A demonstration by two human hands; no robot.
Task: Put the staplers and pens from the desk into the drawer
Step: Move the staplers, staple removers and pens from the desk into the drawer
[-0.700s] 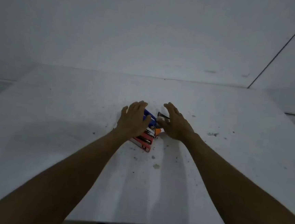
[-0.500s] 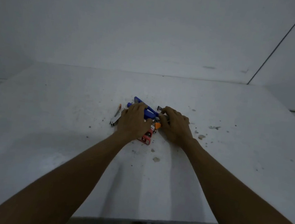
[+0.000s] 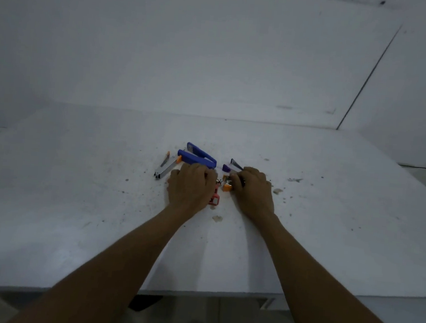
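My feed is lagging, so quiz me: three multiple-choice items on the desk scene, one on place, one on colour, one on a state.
1. Where is the silver stapler?
A. left of the left hand
B. right of the right hand
C. at the desk's near edge

2. What colour are the two staplers just beyond the left hand?
A. green
B. blue
C. yellow

3. How are the hands?
A. raised off the desk
B. both down on the pile, fingers curled
C. only one in view

Key: 1 A, it lies at the pile's left end; 2 B, both bodies are blue; 3 B, each hand covers items, knuckles up.
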